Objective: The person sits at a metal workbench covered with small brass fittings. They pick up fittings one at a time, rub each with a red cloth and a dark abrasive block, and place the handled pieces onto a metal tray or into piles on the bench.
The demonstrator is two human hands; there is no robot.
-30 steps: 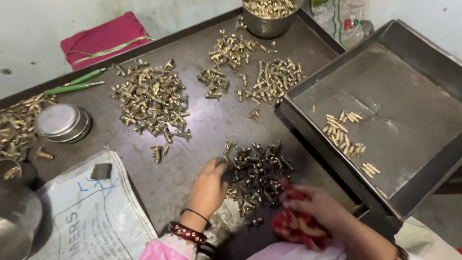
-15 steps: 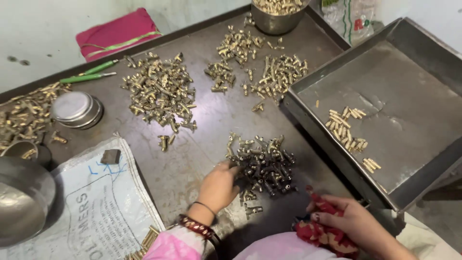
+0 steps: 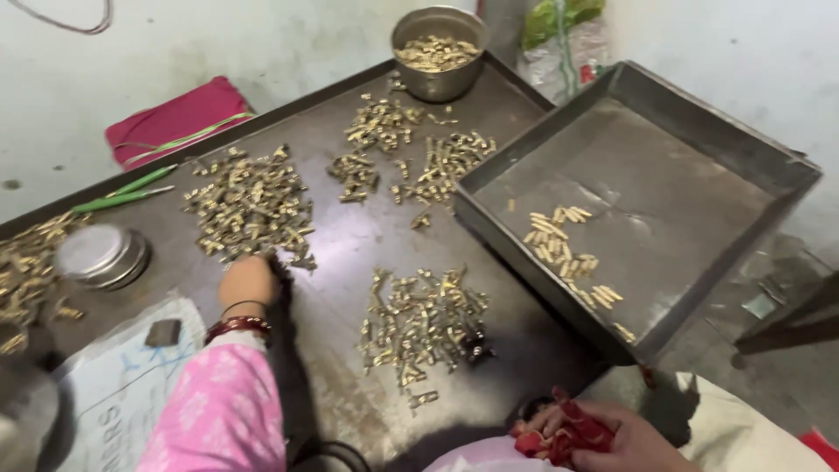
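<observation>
My left hand [image 3: 248, 281], in a pink sleeve with bangles at the wrist, rests fingers down at the near edge of a large pile of small brass parts [image 3: 249, 203] on a dark metal table [image 3: 350, 253]; its grip is hidden. A second pile of brass parts [image 3: 424, 319] lies to the right of that hand, apart from it. My right hand [image 3: 603, 437] is low at the bottom edge, closed on a red patterned cloth [image 3: 568, 433].
A dark metal tray [image 3: 752, 157] with several brass pieces stands at the right. A steel bowl [image 3: 437, 52] of parts sits at the back, with more piles [image 3: 411, 153] before it. A round tin [image 3: 100, 255], green pens [image 3: 127, 190], a pink pouch [image 3: 175, 122] and a printed sack [image 3: 114, 393] lie left.
My left hand has left the near pile and moved up and left to the large pile. My right hand with the cloth stays low at the bottom edge. The view has shifted.
</observation>
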